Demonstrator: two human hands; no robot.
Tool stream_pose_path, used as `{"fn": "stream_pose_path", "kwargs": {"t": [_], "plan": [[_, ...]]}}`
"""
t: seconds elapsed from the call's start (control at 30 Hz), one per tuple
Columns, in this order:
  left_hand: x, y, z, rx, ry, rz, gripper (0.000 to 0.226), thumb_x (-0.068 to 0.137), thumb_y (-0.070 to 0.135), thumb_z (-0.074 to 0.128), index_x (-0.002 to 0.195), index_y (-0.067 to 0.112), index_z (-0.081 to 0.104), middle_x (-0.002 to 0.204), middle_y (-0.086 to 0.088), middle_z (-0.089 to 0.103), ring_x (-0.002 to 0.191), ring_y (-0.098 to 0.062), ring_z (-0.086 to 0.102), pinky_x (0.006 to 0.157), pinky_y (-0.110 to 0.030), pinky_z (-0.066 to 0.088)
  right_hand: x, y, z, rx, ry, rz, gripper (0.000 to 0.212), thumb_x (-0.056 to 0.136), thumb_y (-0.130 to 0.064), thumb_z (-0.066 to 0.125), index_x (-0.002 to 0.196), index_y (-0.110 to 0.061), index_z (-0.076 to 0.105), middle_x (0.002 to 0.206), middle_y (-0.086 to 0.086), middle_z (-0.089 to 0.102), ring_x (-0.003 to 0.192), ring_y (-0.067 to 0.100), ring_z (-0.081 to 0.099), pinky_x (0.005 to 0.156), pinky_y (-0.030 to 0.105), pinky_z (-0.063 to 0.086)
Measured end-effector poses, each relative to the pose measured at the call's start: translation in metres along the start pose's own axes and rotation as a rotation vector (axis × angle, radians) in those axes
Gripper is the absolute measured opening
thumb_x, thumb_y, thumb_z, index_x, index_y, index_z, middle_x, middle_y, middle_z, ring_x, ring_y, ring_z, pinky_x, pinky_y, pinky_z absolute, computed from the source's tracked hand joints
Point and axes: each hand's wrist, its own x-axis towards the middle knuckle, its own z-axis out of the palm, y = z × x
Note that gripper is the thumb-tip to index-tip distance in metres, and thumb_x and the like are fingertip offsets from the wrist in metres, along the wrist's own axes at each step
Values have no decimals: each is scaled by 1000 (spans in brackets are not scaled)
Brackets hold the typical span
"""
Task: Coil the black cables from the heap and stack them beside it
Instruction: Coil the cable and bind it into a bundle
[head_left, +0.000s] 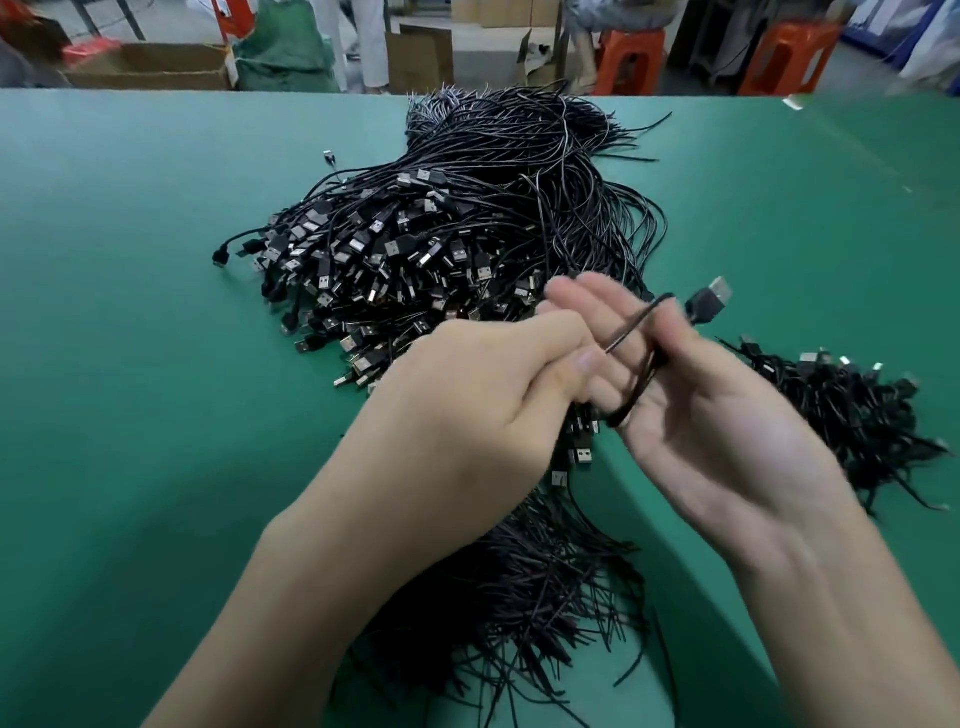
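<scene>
A big heap of black USB cables (447, 228) lies across the middle of the green table (130, 322), its bare wire ends trailing toward me. My left hand (467, 400) pinches one black cable (641, 358) between thumb and fingers. That cable loops around the straight fingers of my right hand (691, 410), which is palm up. Its USB plug (709, 300) sticks out past the right fingers. To the right lies a smaller stack of coiled cables (852, 405).
Beyond the table's far edge stand cardboard boxes (150, 65), a green sack (283, 57) and two orange stools (631, 60). A person's legs (363, 41) show at the back. Bare green table lies to the left and far right.
</scene>
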Motion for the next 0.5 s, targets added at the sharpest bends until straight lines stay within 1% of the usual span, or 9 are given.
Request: {"fn": "stream_pose_path", "kwargs": {"t": [0.07,0.17,0.23,0.27,0.3,0.33,0.37,0.43,0.5], "plan": [[0,-4,2,-2,-43,-25,26,99,41,46,85,26,63,60,7,55,55,-14,51,55,-35,40,2,-4,0,119,-4,-42,55,107,-31,27,116,-5,75,131,14,68,125,25,64,94,31,56],[1,-8,11,-51,-230,-46,22,98,46,48,90,40,67,63,8,59,55,-12,51,55,-32,40,0,-6,8,236,65,-87,60,107,-35,26,110,-3,78,124,11,72,118,23,69,90,30,58],[1,-12,19,-60,-325,-58,22,98,51,48,92,44,68,66,2,61,56,-14,53,57,-33,45,-4,-9,14,264,105,-119,58,108,-34,30,100,-6,80,106,4,78,102,17,74,79,25,60],[2,-16,22,-57,-350,-70,24,98,53,48,92,44,69,65,0,61,56,-15,53,58,-34,45,-7,-12,16,252,127,-128,55,109,-33,33,92,-10,80,88,-3,76,85,12,75,70,22,60],[3,-20,22,-55,-359,-85,27,99,56,49,89,42,70,62,0,59,54,-16,52,57,-34,44,-9,-15,18,226,129,-128,52,109,-32,34,86,-15,77,71,-10,67,67,6,68,60,18,55],[4,-25,21,-61,-351,-105,31,99,58,51,86,39,71,58,1,57,53,-17,50,55,-34,42,-12,-18,19,187,100,-127,48,110,-32,33,83,-19,71,60,-13,54,55,2,56,53,16,48],[5,-30,18,-80,-326,-129,34,99,58,54,81,35,71,55,3,53,50,-18,46,53,-33,40,-14,-21,19,127,57,-123,45,109,-33,33,82,-21,66,55,-13,44,49,1,45,49,15,42],[7,-38,10,-136,-239,-163,38,97,54,60,73,26,68,52,7,51,46,-11,39,48,-29,35,-18,-25,16,-79,4,-109,40,108,-34,35,81,-21,62,51,-13,38,45,4,36,48,17,35],[8,-42,0,-171,-152,-159,37,97,48,63,69,23,66,48,10,46,43,-6,35,44,-20,29,-21,-24,14,-344,-41,-60,40,106,-33,39,80,-19,65,49,-8,40,43,10,38,49,19,37]]}}
